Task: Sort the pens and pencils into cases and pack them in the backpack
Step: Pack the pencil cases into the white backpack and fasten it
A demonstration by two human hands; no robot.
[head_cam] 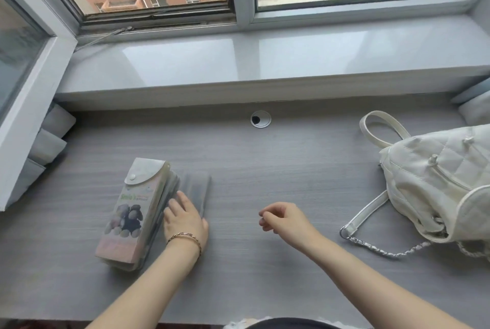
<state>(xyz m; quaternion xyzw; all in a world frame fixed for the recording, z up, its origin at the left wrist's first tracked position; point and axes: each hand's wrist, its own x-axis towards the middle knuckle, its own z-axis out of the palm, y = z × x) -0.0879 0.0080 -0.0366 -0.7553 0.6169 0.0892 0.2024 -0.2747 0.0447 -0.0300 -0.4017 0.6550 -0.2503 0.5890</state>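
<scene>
A translucent plastic pencil case (135,212) with a snap flap and a printed picture lies on the grey desk (265,169) at the left. Beside it on the right lies a second, frosted grey case (197,186). My left hand (184,218) rests flat with its fingers on the edge between the two cases. My right hand (282,217) hovers over the bare desk middle, fingers loosely curled, with nothing in it. A white quilted backpack (434,182) lies on its side at the right. No loose pens or pencils show.
A round cable grommet (260,119) sits in the desk near the back. A glossy window sill (238,63) runs behind the desk. Grey cushions (50,137) lean at the left wall. The backpack's strap and chain (384,249) trail toward the front right.
</scene>
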